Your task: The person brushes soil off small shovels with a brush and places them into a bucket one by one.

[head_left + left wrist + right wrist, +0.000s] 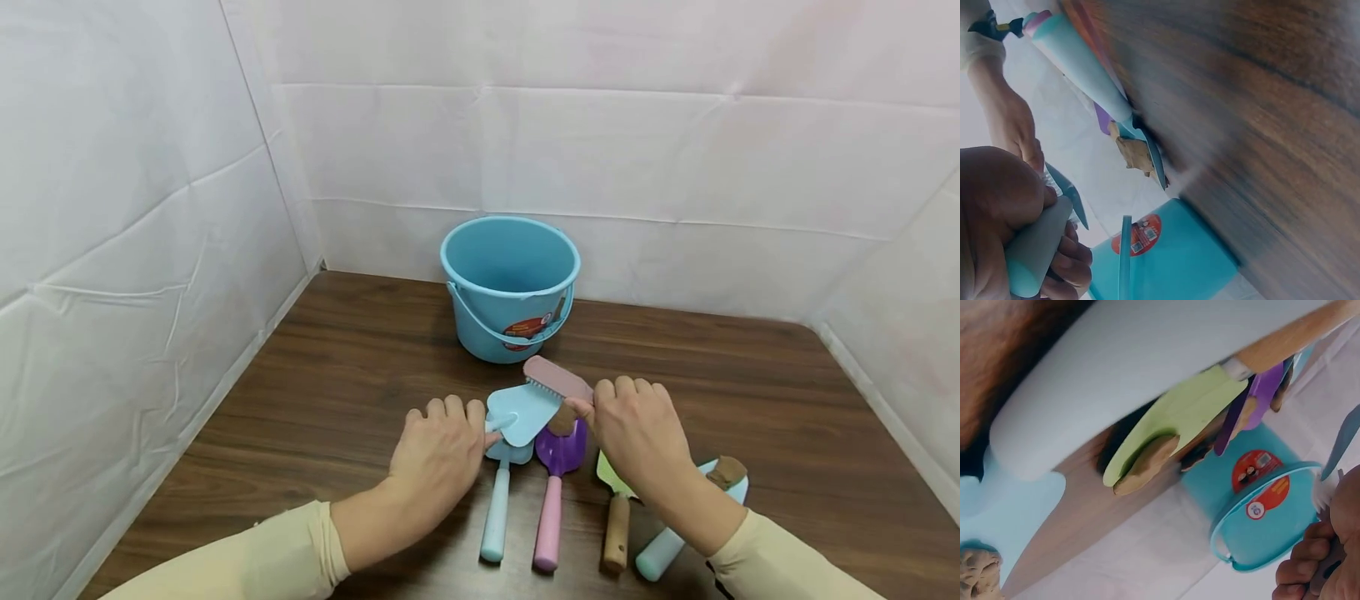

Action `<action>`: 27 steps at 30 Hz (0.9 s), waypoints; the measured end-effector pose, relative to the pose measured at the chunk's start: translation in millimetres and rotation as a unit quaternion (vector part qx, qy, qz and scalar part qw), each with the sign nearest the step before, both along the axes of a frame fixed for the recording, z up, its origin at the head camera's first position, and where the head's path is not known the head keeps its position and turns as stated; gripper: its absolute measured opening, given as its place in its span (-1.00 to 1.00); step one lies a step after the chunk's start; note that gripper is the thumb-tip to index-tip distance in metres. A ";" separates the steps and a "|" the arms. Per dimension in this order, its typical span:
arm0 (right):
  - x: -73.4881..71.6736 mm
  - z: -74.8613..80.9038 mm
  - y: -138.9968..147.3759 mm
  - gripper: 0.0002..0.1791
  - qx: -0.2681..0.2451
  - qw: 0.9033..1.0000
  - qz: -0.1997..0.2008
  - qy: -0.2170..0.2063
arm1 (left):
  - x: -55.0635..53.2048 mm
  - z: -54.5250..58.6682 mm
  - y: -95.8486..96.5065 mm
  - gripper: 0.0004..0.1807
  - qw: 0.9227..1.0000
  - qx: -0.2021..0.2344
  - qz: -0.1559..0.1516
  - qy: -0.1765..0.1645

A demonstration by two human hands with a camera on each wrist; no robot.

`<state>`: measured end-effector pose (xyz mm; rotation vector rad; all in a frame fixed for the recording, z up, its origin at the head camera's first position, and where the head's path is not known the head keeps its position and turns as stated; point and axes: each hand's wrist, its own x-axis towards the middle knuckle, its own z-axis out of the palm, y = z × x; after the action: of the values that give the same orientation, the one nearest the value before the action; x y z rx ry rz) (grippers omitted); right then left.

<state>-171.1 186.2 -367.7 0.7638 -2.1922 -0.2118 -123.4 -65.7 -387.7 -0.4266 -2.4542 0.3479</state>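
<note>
Brushing a trowel (527, 408) above the table (360, 367), a tool in each of our hands.
Our left hand (444, 450) is clamped round the trowel's handle, blade out to the right; our right hand (641, 425) is closed on the brush (557, 377), bristles at the blade's upper edge. To do this well, we would hold the trowel steady and draw short strokes toward its tip. The bucket (483, 312) stands just behind the brush, so we should not swing far that way. A second trowel (495, 517), a purple spade (551, 450) and a green scoop (619, 480) lie under our work; dipping low could knock them. The widest room seems to be on our left, as far as the cloth wall (150, 225).
</note>
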 end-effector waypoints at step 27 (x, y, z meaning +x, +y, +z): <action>30.5 7.0 -14.5 -0.31 0.006 0.997 0.022 -0.078 | -4.7 7.2 -11.1 -0.44 1.000 0.007 0.012 -0.009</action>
<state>-140.6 171.7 -360.8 0.8603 -2.3201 -0.1460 -128.1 -76.8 -380.6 -0.3955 -2.4804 0.3374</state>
